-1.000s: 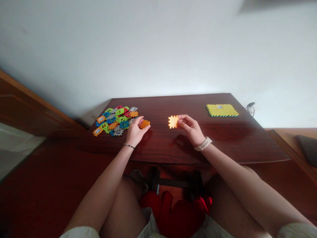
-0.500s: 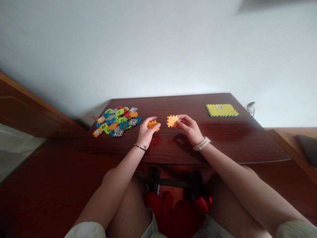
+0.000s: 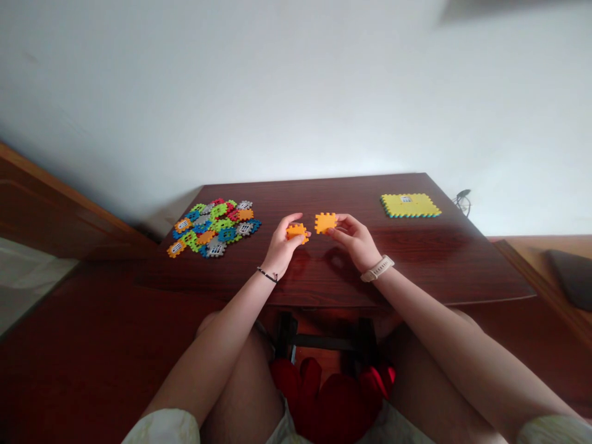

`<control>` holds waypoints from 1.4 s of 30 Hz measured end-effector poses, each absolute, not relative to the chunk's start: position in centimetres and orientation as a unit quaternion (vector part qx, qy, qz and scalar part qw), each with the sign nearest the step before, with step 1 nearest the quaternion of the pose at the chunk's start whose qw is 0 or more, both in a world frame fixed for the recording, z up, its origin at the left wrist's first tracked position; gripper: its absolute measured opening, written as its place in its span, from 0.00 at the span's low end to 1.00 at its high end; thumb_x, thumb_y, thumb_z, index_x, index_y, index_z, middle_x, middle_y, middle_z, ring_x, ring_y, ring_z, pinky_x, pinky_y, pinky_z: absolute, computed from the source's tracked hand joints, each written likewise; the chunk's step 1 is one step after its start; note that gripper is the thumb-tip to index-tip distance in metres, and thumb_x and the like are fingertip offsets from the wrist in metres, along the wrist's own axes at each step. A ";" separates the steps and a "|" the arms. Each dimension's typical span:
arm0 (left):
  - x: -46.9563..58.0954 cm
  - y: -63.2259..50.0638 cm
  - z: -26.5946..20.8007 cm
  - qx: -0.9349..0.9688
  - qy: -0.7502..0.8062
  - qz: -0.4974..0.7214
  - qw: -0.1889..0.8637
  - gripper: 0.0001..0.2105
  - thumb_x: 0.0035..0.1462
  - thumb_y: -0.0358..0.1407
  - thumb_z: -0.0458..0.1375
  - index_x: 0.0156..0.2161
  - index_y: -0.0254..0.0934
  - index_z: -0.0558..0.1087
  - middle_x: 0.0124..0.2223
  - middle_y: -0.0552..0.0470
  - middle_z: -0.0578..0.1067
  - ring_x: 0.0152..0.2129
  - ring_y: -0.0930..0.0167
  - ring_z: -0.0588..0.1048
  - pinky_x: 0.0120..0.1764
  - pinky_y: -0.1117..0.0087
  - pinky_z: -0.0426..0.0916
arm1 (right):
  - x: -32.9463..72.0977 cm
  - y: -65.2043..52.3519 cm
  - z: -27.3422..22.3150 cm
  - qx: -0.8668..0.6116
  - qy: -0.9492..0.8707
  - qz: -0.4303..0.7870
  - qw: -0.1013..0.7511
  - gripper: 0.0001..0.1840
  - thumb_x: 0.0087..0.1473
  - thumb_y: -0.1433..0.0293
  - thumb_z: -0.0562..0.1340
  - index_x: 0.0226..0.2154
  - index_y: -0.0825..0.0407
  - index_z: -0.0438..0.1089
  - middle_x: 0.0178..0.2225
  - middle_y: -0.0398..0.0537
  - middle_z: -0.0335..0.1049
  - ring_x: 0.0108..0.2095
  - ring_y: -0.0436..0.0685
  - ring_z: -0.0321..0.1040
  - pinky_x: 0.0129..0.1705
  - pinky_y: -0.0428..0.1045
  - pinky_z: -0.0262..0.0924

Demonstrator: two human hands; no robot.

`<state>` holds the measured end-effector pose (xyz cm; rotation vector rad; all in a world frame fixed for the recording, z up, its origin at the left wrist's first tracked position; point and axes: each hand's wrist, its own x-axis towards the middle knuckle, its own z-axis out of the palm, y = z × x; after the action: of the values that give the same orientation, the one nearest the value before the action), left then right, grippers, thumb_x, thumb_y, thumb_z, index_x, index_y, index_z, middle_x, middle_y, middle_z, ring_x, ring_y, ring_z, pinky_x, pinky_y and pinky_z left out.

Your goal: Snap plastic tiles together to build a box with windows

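Note:
My left hand (image 3: 283, 245) is closed on an orange puzzle tile (image 3: 296, 232) with notched edges, its thumb over the near side. In my right hand (image 3: 355, 239) a square orange puzzle tile (image 3: 325, 222) is pinched at its right edge, with its flat face toward me. The two tiles are held above the table, close together with a small gap between them. To the left of my left hand lies a heap of similar notched tiles (image 3: 221, 224) in green, blue, red, grey and orange, some with white window shapes.
The dark wooden table (image 3: 416, 265) stands against a pale wall. A yellow toothed panel (image 3: 411, 205) with teal edges lies at its right, a small window piece on top. A black cable (image 3: 463, 198) hangs beyond the right edge. Something red (image 3: 340, 401) is between my legs.
My left hand has moved right with its orange tile, narrowing the gap to the other tile. The right-hand tile has turned slightly and shifted a little to the right.

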<state>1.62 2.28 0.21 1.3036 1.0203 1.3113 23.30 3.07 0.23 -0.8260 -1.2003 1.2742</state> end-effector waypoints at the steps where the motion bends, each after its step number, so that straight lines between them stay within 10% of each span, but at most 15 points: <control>1: 1.7 2.3 0.2 0.542 0.420 0.542 0.486 0.28 0.59 0.32 0.65 0.65 0.43 0.72 0.54 0.45 0.80 0.48 0.63 0.84 0.54 0.60 0.79 | 23.3 3.1 0.2 -0.351 -0.509 0.542 0.569 0.24 0.49 0.56 0.81 0.44 0.46 0.77 0.49 0.47 0.81 0.50 0.60 0.78 0.58 0.56 0.73; 19: 4.2 3.4 0.5 0.620 0.424 0.568 0.335 0.19 0.63 0.40 0.69 0.57 0.41 0.77 0.59 0.42 0.81 0.54 0.59 0.82 0.59 0.56 0.77 | 24.5 3.0 0.5 -0.371 -0.432 0.578 0.585 0.25 0.44 0.57 0.83 0.41 0.45 0.76 0.41 0.42 0.80 0.37 0.52 0.73 0.36 0.47 0.66; 42: 4.1 3.2 1.0 0.676 0.389 0.543 0.311 0.20 0.70 0.46 0.65 0.61 0.41 0.80 0.64 0.43 0.80 0.59 0.58 0.79 0.60 0.58 0.76 | 24.7 2.1 1.0 -0.368 -0.448 0.589 0.563 0.20 0.47 0.58 0.81 0.39 0.46 0.79 0.42 0.42 0.80 0.41 0.55 0.72 0.42 0.51 0.63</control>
<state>4.11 3.19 1.02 1.7857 1.0273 1.4333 24.73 2.14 1.05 -0.8664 -1.0543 1.3877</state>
